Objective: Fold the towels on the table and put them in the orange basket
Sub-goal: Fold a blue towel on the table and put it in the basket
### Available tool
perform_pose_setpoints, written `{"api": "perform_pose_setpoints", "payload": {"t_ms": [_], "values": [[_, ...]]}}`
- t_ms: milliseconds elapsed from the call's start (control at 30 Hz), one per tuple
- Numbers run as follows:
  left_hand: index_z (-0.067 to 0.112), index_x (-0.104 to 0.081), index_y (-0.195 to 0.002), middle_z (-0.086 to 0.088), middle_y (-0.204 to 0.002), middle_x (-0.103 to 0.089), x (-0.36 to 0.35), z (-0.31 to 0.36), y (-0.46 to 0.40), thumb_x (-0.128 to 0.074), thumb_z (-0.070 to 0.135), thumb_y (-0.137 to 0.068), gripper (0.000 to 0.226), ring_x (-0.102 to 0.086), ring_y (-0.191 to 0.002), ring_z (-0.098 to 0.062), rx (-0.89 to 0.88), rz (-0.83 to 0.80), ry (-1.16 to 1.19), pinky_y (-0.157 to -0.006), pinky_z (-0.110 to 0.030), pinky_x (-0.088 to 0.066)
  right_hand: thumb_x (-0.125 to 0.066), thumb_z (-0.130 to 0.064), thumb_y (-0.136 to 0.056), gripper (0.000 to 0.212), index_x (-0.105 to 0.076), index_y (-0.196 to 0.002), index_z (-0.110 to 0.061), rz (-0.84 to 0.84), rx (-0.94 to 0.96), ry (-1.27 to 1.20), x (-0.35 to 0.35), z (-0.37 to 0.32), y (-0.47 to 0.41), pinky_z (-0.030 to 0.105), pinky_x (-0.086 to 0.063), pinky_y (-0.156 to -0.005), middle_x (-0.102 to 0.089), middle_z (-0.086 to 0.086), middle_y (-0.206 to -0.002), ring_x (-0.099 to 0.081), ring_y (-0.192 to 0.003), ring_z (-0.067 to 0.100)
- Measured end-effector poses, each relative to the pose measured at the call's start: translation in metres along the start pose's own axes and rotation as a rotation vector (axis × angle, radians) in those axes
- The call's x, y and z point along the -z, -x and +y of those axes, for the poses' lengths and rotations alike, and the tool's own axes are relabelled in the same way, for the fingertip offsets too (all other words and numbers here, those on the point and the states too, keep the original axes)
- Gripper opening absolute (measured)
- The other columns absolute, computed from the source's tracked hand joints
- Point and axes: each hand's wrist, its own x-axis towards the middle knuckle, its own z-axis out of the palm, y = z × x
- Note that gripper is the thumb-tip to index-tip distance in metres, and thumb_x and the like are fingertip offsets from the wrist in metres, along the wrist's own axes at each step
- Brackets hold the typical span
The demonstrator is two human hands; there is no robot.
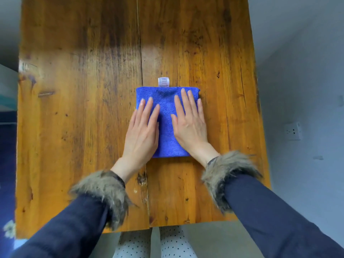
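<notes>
A blue towel (165, 127), folded into a small rectangle, lies flat in the middle of the wooden table (74, 108). A white label (163, 82) sticks out from its far edge. My left hand (142, 135) rests flat on the towel's left side, fingers spread. My right hand (189, 121) lies flat on its right side, fingers also apart. Neither hand grips the cloth. No orange basket is in view.
The table's left edge (17, 146) and right edge (260, 127) drop to a grey floor. A wall socket (293, 130) is on the white wall at the right. My legs (154, 243) show below the near edge.
</notes>
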Motion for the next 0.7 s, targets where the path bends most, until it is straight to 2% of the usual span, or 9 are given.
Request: {"api": "perform_pose_setpoints", "payload": {"t_ms": [67,167,300,433,500,567,633,700], "values": [[0.003,-0.037,-0.140,-0.020,-0.151,-0.027,0.000,-0.011,-0.021,-0.032,0.025,-0.096,0.050,-0.020,-0.141,-0.038,-0.003,-0.064,-0.036,-0.115,-0.048,-0.021,-0.033,-0.030,-0.098,0.056,-0.022,-0.146,-0.003,-0.008,-0.001,0.012,-0.005,0.009,-0.012,0.040,-0.001,-0.119,-0.015,0.015,-0.155,-0.009,-0.145,0.027],[0.011,-0.032,-0.145,-0.013,-0.155,-0.020,-0.009,-0.026,-0.034,-0.030,0.040,-0.094,0.058,-0.012,-0.144,-0.032,-0.025,-0.115,-0.094,-0.117,-0.046,-0.012,-0.036,-0.032,-0.097,0.058,-0.023,-0.146,-0.004,0.023,0.010,0.000,-0.009,0.019,-0.019,0.039,-0.004,-0.119,-0.018,0.015,-0.155,-0.013,-0.145,0.026],[0.017,-0.029,-0.147,-0.009,-0.156,-0.018,-0.013,-0.027,-0.030,-0.031,0.045,-0.094,0.060,-0.010,-0.145,-0.028,-0.022,-0.090,-0.095,-0.116,-0.050,-0.012,-0.039,-0.032,-0.096,0.057,-0.027,-0.146,-0.007,0.075,-0.011,-0.070,-0.006,0.019,-0.014,0.043,-0.004,-0.118,-0.020,0.011,-0.155,-0.014,-0.145,0.023],[0.019,-0.026,-0.148,-0.007,-0.157,-0.015,-0.014,-0.029,-0.030,-0.029,0.047,-0.094,0.061,-0.005,-0.146,-0.027,-0.011,-0.123,-0.071,-0.116,-0.052,-0.009,-0.038,-0.033,-0.097,0.058,-0.022,-0.147,-0.010,0.011,-0.017,-0.046,-0.007,0.018,-0.014,0.044,0.001,-0.118,-0.015,0.008,-0.157,-0.009,-0.146,0.021],[0.019,-0.024,-0.148,-0.006,-0.158,-0.012,-0.012,-0.030,-0.029,-0.034,0.044,-0.094,0.060,-0.002,-0.146,-0.027,0.002,-0.121,-0.003,-0.116,-0.049,-0.007,-0.039,-0.031,-0.097,0.058,-0.020,-0.148,-0.011,-0.013,-0.011,-0.081,-0.006,0.019,-0.015,0.044,0.002,-0.118,-0.011,0.008,-0.157,-0.005,-0.146,0.020],[0.014,-0.028,-0.147,-0.012,-0.156,-0.015,-0.009,-0.029,-0.026,-0.047,0.030,-0.093,0.059,-0.008,-0.145,-0.030,0.053,-0.056,0.137,-0.115,-0.044,-0.011,-0.042,-0.023,-0.097,0.054,-0.026,-0.146,-0.007,0.014,-0.033,-0.201,-0.002,0.018,-0.010,0.041,-0.003,-0.118,-0.014,0.010,-0.156,-0.008,-0.146,0.021],[0.007,-0.035,-0.143,-0.019,-0.152,-0.025,-0.005,-0.028,-0.021,-0.054,0.016,-0.091,0.056,-0.023,-0.141,-0.034,0.161,0.066,0.257,-0.112,-0.037,-0.020,-0.045,-0.014,-0.095,0.047,-0.037,-0.140,-0.001,0.123,-0.119,-0.324,0.003,0.019,-0.001,0.034,-0.017,-0.117,-0.027,0.014,-0.152,-0.023,-0.142,0.025],[0.004,-0.044,-0.136,-0.020,-0.143,-0.038,0.000,-0.028,-0.013,-0.055,0.012,-0.090,0.048,-0.037,-0.130,-0.034,0.300,0.176,0.298,-0.106,-0.034,-0.028,-0.049,-0.011,-0.093,0.041,-0.047,-0.132,0.002,0.218,-0.248,-0.382,0.009,0.021,0.010,0.029,-0.031,-0.107,-0.042,0.017,-0.141,-0.042,-0.129,0.027]]}}
